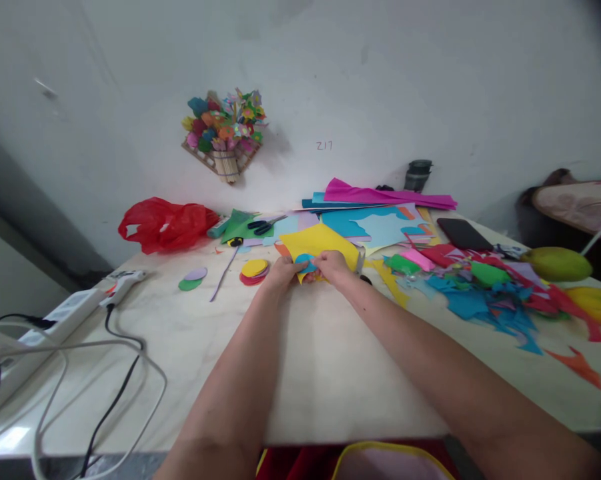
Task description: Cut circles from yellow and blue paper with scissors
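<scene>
Between both hands, over the middle of the table, is a small blue paper circle [305,261]. My left hand [282,272] pinches its left side, and my right hand [332,265] closes on its right side. Just behind the hands lies a yellow paper sheet [325,239], with a few small scraps partly hidden under the fingers. To the left of my left hand rests a stack of paper circles [255,268], yellow on top and red below. Farther left, a purple and a green circle [190,285] overlap.
Black-handled scissors [263,227], a tape measure [235,242] and a red plastic bag [165,223] lie at the back left. A heap of paper scraps [480,293], a dark phone [463,235] and yellow fruit [557,264] are at right. Cables and a power strip [63,317] occupy the left edge.
</scene>
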Available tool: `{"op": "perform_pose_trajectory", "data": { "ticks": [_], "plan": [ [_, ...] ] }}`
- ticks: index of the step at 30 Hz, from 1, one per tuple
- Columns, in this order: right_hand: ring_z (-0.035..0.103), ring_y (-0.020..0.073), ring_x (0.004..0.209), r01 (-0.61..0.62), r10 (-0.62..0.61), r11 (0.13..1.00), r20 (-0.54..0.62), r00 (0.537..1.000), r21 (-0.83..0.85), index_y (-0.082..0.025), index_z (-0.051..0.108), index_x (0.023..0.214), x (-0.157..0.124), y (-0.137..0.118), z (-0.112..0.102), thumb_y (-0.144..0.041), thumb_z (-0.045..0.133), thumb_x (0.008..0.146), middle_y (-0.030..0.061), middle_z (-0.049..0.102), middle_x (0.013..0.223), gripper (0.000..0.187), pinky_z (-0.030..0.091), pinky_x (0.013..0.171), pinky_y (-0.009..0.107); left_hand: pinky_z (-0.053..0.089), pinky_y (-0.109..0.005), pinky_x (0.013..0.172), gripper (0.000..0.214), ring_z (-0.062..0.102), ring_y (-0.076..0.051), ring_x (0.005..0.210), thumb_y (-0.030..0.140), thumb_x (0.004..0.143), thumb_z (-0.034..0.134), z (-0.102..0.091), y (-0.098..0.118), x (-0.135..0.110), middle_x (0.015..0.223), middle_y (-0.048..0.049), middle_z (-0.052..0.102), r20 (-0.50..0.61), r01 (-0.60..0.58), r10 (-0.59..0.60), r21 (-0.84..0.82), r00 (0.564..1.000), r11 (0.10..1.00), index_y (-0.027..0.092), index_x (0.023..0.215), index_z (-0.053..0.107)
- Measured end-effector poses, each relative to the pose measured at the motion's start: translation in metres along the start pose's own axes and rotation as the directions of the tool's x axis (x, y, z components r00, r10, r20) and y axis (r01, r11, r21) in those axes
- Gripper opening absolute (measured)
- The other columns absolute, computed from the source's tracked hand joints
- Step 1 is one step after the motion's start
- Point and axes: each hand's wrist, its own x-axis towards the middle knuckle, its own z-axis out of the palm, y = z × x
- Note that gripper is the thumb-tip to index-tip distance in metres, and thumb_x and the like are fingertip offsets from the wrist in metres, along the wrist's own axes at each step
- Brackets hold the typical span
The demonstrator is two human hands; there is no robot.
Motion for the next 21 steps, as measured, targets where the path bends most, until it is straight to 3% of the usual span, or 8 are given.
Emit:
{"op": "perform_pose_trajectory", "data": {
  "ticks": [6,9,12,16,19,21],
  "plan": [
    [0.054,0.0129,0.053,-0.058,0.057,0.998,-0.071,0.996,-0.007,-0.018,0.063,0.061,0.003,0.000,0.011,-0.025,0.061,0.079,-0.0013,0.056,0.053,0.020,0.040,0.053,0.023,0.049,-0.028,0.061,0.029,0.062,-0.016,0.059,0.023,0.052,0.087,0.001,-0.007,0.008,0.067,-0.0072,0.070,-0.173,-0.103,0.085,-0.097,0.981,0.990,0.010,0.072,0.071],
    [0.057,0.0141,0.055,-0.044,0.043,0.999,-0.112,0.993,-0.003,-0.017,0.066,0.063,0.006,0.000,0.016,-0.027,0.060,0.080,0.0005,0.059,0.055,0.021,0.041,0.054,0.023,0.050,-0.027,0.067,0.024,0.062,-0.015,0.061,0.018,0.050,0.085,0.006,-0.010,0.011,0.066,-0.0054,0.069,-0.299,-0.178,0.128,-0.145,0.946,0.973,0.011,0.068,0.069],
    [0.060,0.0157,0.059,-0.022,0.021,1.000,-0.144,0.989,-0.007,-0.016,0.069,0.066,0.008,0.001,0.022,-0.027,0.058,0.083,0.0022,0.062,0.058,0.022,0.043,0.055,0.024,0.046,-0.026,0.062,0.022,0.059,-0.013,0.058,0.017,0.052,0.083,0.015,-0.013,0.014,0.061,-0.0017,0.065,-0.407,-0.227,0.140,-0.174,0.903,0.958,0.013,0.065,0.066],
    [0.062,0.0163,0.064,-0.001,-0.009,0.999,-0.189,0.982,-0.054,-0.016,0.071,0.071,0.007,0.003,0.028,-0.028,0.056,0.086,0.0032,0.065,0.063,0.025,0.043,0.055,0.023,0.045,-0.025,0.061,0.022,0.056,-0.011,0.055,0.016,0.053,0.081,0.022,-0.016,0.017,0.058,0.0004,0.062,-0.466,-0.289,0.164,-0.212,0.870,0.933,0.014,0.064,0.062],
    [0.062,0.0153,0.061,-0.014,-0.004,0.990,-0.123,0.992,-0.143,-0.015,0.071,0.070,0.004,-0.002,0.022,-0.030,0.054,0.090,0.0039,0.066,0.062,0.030,0.041,0.054,0.023,0.046,-0.026,0.062,0.024,0.056,-0.011,0.055,0.018,0.054,0.082,0.023,-0.018,0.018,0.058,0.0010,0.061,-0.456,-0.291,0.168,-0.216,0.874,0.932,0.015,0.065,0.060],
    [0.063,0.0151,0.059,0.006,-0.001,0.975,0.023,1.000,-0.220,-0.015,0.072,0.070,0.001,-0.010,0.008,-0.035,0.053,0.093,0.0050,0.067,0.062,0.036,0.042,0.055,0.023,0.047,-0.027,0.063,0.025,0.057,-0.012,0.055,0.019,0.054,0.082,0.022,-0.018,0.018,0.058,0.0010,0.061,-0.448,-0.276,0.164,-0.197,0.879,0.941,0.015,0.066,0.060]
  ]
}}
